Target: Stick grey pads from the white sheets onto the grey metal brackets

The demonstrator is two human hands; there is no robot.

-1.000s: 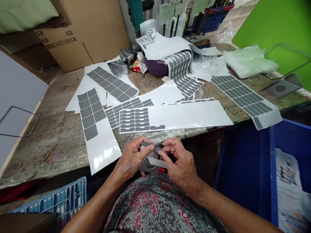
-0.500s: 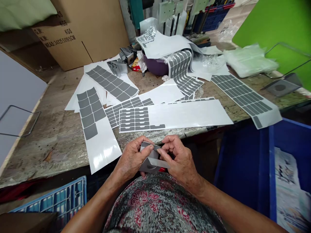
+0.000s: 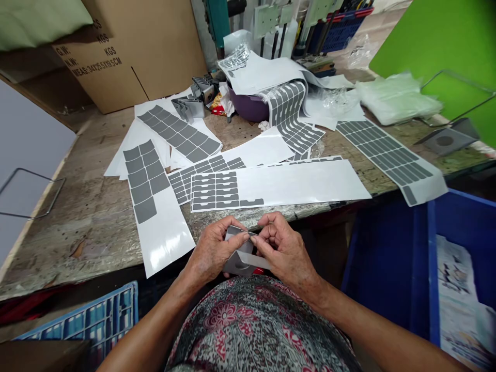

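Both my hands meet just in front of the bench edge, over my lap. My left hand (image 3: pixel 211 253) is closed round a small folded grey metal part (image 3: pixel 239 257), thumb on its top edge. My right hand (image 3: pixel 284 251) pinches the same part's top edge from the right, fingers curled. Something red shows under the part. On the bench right ahead lies a white backing sheet (image 3: pixel 294 183) with rows of grey stickers at its left end (image 3: pixel 215 191).
Several more sticker sheets (image 3: pixel 145 181) lie over the worn wooden bench (image 3: pixel 77 222). A purple bowl (image 3: pixel 248 106) and a cardboard box (image 3: pixel 132 51) stand at the back. A blue bin (image 3: pixel 391 258) is at my right, a blue crate (image 3: pixel 96 320) at my lower left.
My hands and the grey part have shifted slightly up toward the bench edge. My right fingers have curled tighter on the part's top edge.
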